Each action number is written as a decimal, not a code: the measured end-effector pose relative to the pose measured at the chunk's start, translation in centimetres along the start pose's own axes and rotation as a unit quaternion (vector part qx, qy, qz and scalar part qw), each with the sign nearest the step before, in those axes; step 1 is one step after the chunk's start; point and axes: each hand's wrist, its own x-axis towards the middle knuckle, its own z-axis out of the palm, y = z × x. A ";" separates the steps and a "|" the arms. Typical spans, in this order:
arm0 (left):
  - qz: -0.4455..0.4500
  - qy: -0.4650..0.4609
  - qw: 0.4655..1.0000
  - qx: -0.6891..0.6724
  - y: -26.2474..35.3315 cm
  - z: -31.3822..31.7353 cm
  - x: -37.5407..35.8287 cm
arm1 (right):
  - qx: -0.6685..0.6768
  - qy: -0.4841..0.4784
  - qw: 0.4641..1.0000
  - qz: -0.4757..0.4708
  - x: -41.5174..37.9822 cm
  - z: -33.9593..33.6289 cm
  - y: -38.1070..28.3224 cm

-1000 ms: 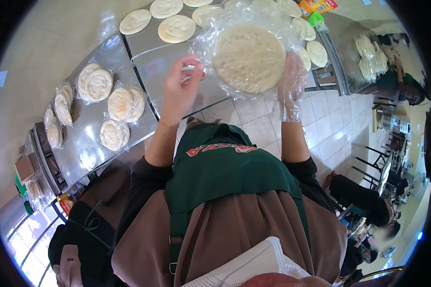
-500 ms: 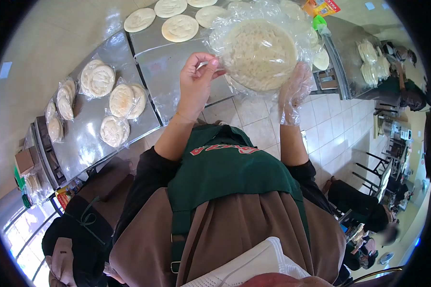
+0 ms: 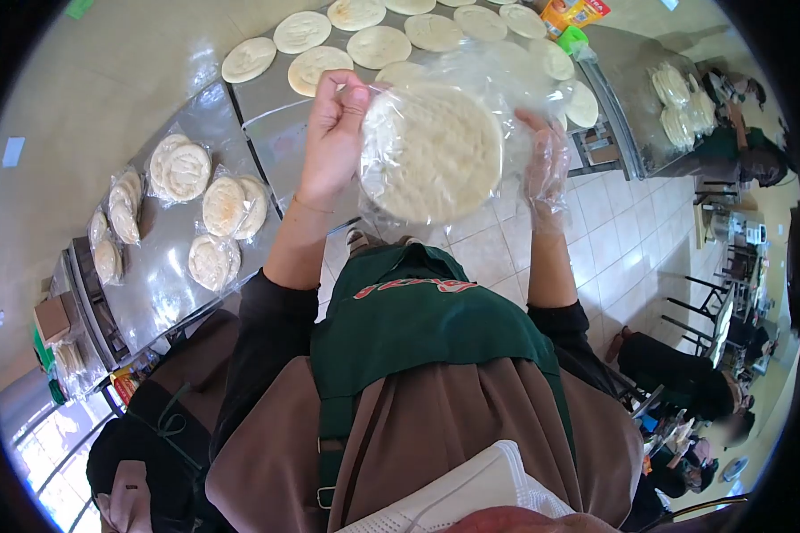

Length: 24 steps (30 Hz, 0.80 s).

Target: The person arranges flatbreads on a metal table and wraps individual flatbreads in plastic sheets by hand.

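Long grey metal table (image 3: 280, 147), its far part bearing pale, round flatbreads (image 3: 379, 47). Clear plastic bag enclosing a round, pale dough disc (image 3: 436, 155), raised near the table's edge; left hand (image 3: 336, 120) pinches the bag's side. Right hand (image 3: 547, 160), plastic-gloved, beside the bag; its grasp cannot be determined.

The left hand (image 3: 333, 133), apart from the bag (image 3: 471, 75) at first, now pinches its edge. The round bread (image 3: 431, 153) inside has shifted toward that hand and looks paler, while the gloved right hand (image 3: 547, 169) has come away from the bread's side. More flat breads (image 3: 378, 47) now show beyond.
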 end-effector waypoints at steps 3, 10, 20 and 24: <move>-0.034 -0.044 0.998 0.013 -1.0 1.1 -0.4 | 0.094 -0.063 0.994 -0.013 0.3 -0.5 -0.7; 0.010 -0.059 0.997 0.052 -3.4 1.4 -0.3 | 0.162 -0.074 0.924 0.338 -0.1 -0.2 -4.1; -0.014 -0.066 0.998 0.016 -2.3 0.7 -0.4 | 0.351 -0.005 0.896 0.272 -2.4 0.2 -2.0; -0.001 -0.066 0.996 0.066 -3.3 1.7 -1.3 | 0.271 -0.128 0.899 0.320 -1.8 0.0 -2.7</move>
